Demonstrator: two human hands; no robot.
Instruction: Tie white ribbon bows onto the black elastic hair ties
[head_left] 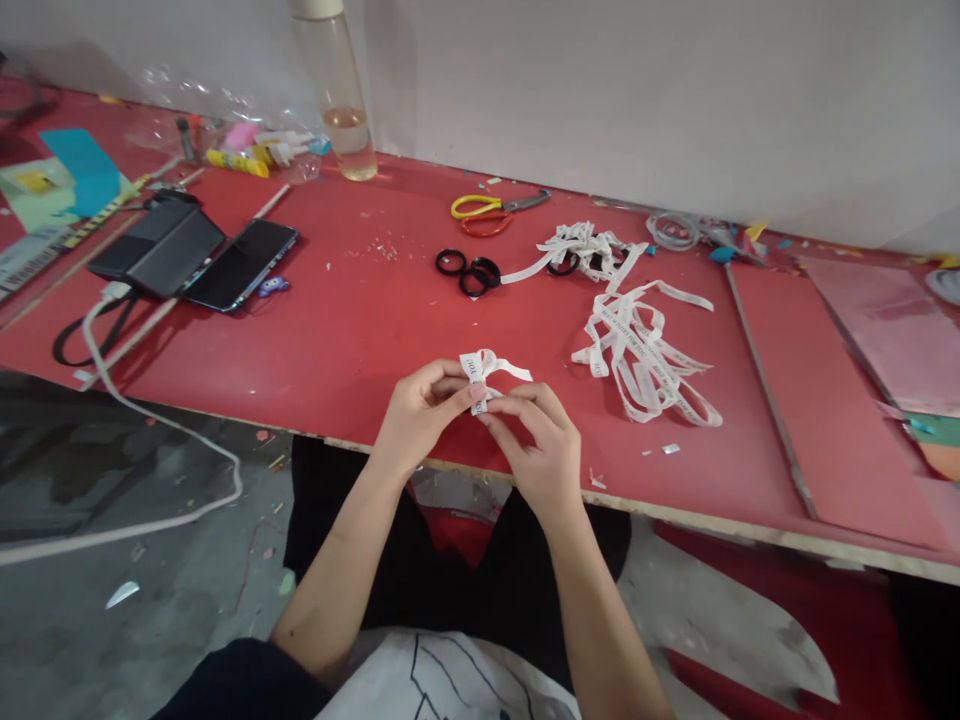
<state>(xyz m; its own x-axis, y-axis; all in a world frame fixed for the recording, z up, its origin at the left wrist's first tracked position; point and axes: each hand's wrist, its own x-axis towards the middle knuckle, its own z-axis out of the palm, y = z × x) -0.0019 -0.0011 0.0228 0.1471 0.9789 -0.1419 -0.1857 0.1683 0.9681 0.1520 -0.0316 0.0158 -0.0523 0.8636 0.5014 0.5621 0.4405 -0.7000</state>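
Observation:
At the table's front edge, my left hand [433, 408] pinches a white printed ribbon [474, 368] that is looped into a bow shape, with one tail pointing right. My right hand [536, 430] closes its thumb and fingers on the lower right part of that same ribbon. Just beyond my hands lie black rings [478, 277], one standing apart from the others. A loose heap of white printed ribbon [637, 350] spreads to the right. Behind it sits a second pile of white ribbon [589, 248] with black bits among it.
Scissors [502, 212] with yellow and red handles lie near the wall. A bottle [345, 130] of liquid stands at the back left. A phone [244, 262] and a black folded device [161, 245] rest left, with a white cable [180, 420] hanging off the edge. Red boards [832, 400] lie right.

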